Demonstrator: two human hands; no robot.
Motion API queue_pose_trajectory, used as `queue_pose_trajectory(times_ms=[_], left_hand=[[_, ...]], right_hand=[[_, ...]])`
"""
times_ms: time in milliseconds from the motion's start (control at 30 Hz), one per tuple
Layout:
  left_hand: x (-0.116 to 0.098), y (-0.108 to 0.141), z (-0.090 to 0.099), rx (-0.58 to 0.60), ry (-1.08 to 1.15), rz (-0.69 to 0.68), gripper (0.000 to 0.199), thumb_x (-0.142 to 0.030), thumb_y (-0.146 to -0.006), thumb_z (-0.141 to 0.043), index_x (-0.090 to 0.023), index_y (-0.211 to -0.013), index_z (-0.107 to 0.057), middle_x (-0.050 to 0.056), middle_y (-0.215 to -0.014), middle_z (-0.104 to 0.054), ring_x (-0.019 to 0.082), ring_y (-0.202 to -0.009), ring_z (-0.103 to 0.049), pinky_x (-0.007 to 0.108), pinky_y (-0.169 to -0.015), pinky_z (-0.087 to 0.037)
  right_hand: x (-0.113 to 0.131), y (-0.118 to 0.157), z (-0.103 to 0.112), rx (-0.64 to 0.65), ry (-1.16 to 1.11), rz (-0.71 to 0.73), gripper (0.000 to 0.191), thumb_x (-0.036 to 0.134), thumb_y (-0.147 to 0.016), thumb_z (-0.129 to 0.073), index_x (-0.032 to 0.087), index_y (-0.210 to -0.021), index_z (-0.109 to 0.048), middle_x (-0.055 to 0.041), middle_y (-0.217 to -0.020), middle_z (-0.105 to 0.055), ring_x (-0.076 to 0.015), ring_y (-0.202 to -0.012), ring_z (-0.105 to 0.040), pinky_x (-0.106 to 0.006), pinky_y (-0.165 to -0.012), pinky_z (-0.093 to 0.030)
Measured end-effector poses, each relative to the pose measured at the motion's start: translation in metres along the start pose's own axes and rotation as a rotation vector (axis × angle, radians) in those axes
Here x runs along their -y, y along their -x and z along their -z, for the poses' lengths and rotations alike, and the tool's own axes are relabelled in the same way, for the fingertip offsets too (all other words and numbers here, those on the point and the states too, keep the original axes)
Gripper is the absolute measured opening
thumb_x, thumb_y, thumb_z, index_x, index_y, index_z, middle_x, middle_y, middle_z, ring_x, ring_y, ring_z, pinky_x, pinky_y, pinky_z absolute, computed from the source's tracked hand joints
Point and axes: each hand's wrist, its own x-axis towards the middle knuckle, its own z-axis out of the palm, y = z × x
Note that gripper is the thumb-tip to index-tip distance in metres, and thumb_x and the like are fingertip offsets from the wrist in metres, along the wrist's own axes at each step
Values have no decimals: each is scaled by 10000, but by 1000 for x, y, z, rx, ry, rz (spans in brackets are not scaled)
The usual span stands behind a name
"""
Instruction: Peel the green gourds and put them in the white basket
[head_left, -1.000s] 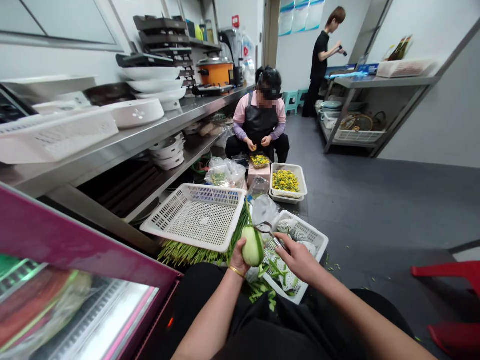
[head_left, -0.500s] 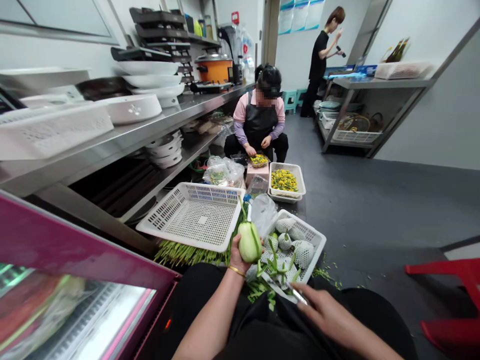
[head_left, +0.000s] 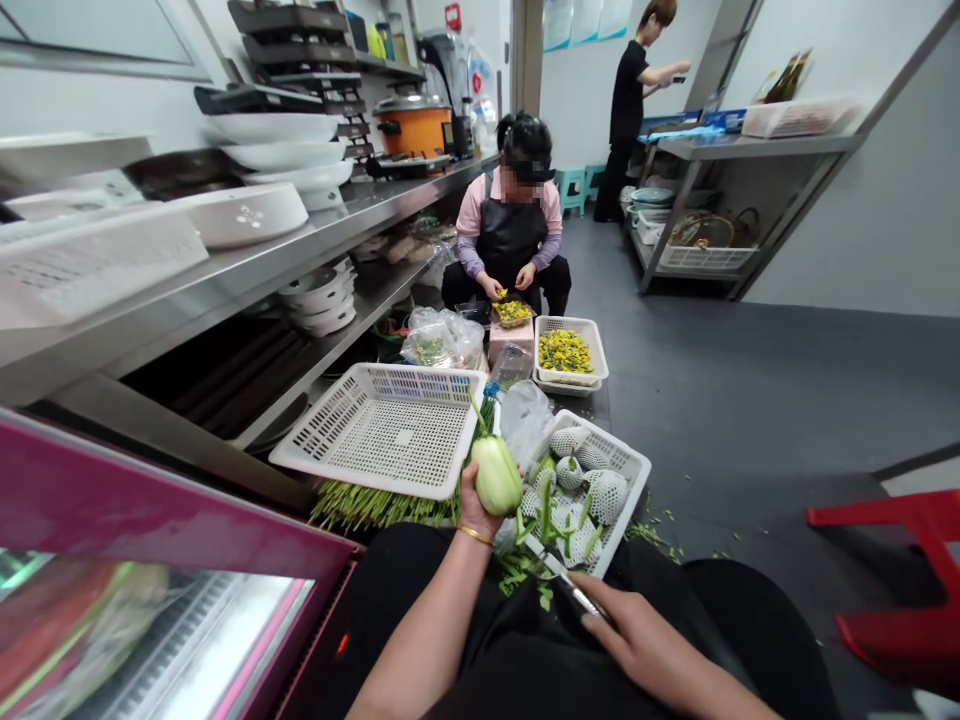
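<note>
My left hand [head_left: 478, 496] is wrapped round a pale green gourd [head_left: 496, 476], whose thin stem points up. Most of the gourd's skin looks light and peeled, with a greener strip along one side. Lower and to the right, my right hand [head_left: 626, 630] grips the silver handle of a small knife [head_left: 559, 568]. Its flat metal blade points up and left, apart from the gourd, over green peel strips [head_left: 546, 508]. Those strips lie on a white plastic basket [head_left: 634, 490] holding several pieces of produce in white foam nets [head_left: 606, 495].
An empty white basket [head_left: 405, 440] rests on green stalks [head_left: 375, 505] at my left. Ahead, a seated person [head_left: 514, 225] handles yellow flowers beside a flower basket [head_left: 566, 350]. Steel shelving [head_left: 360, 225] lines the left; a red stool [head_left: 892, 570] stands right. Another person [head_left: 634, 100] stands behind.
The gourd has turned in my left hand, and its dark green strip shows less. The knife has swung up and left, so its blade now shows. The view has shifted slightly.
</note>
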Motion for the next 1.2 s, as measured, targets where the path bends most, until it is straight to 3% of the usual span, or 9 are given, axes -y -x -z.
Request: queue_pose_trajectory(times_ms=[100, 233, 367, 500, 600, 733, 900, 1033, 1200], left_hand=[[2, 2, -2, 40, -15, 40, 568, -511, -629, -609, -85, -1003, -578, 141, -835, -661, 262, -745, -631, 372, -604, -508], [7, 7, -6, 59, -61, 63, 541, -500, -629, -620, -82, -972, -596, 130, -805, -664, 240, -702, -631, 354, -604, -506], [7, 7, -4, 35, -45, 19, 513, -479, -639, -619, -96, -980, -601, 122, -826, -668, 233, -703, -633, 348, -628, -505], [3, 5, -2, -12, -12, 15, 524, -474, -632, -622, -110, -1008, -589, 118, -825, -661, 256, -744, -635, 372, -645, -505], [1, 4, -6, -13, 3, 43, 546, -494, -621, -622, -95, -992, -590, 135, -819, -655, 267, -760, -632, 382, -643, -506], [3, 4, -15, -128, 39, 45, 499, -511, -646, -591, -107, -938, -595, 132, -784, -652, 253, -712, -626, 364, -583, -501], [6, 5, -20, -296, 89, 28, 434, -508, -678, -546, -136, -896, -591, 91, -729, -635, 226, -661, -614, 358, -573, -496], [-32, -3, -22, -345, 4, -62, 400, -472, -657, -560, -167, -915, -582, 69, -754, -636, 237, -668, -618, 379, -574, -499], [-119, -53, -8, -537, -399, -337, 334, -362, -665, -613, -192, -948, -563, 25, -775, -624, 187, -660, -603, 371, -631, -504]], right_hand=[[9, -6, 33, -60, 43, -13, 444, 347, -860, -407, 153, -1238, -540, -126, -1116, -666, -261, -989, -640, -379, -856, -496], [36, -59, 57, -245, 75, 65, 454, 314, -851, -402, 141, -1258, -505, -134, -1120, -660, -260, -997, -631, -387, -853, -490], [34, -75, 23, -274, 54, 107, 477, 277, -851, -373, 147, -1302, -455, -133, -1199, -617, -244, -1074, -599, -383, -908, -466], [0, -24, -12, -98, 13, 32, 472, 314, -861, -373, 156, -1293, -481, -132, -1237, -594, -237, -1107, -581, -361, -928, -458], [-12, 5, 1, 19, 28, -57, 443, 323, -836, -431, 195, -1246, -536, -108, -1155, -652, -247, -1047, -617, -358, -894, -477], [3, -12, 27, -70, 82, -23, 446, 341, -863, -386, 200, -1267, -510, -104, -1130, -662, -235, -1020, -623, -366, -883, -479], [6, -41, -4, -174, 176, 93, 480, 288, -863, -365, 160, -1317, -457, -146, -1186, -621, -249, -1037, -612, -385, -877, -481], [-30, -21, -16, -63, 150, -1, 455, 266, -829, -425, 225, -1274, -509, -92, -1073, -689, -232, -954, -655, -330, -833, -497], [-68, -15, 37, -169, 108, -170, 482, 362, -844, -361, 138, -1237, -525, -136, -1131, -655, -256, -1022, -624, -361, -869, -471]])
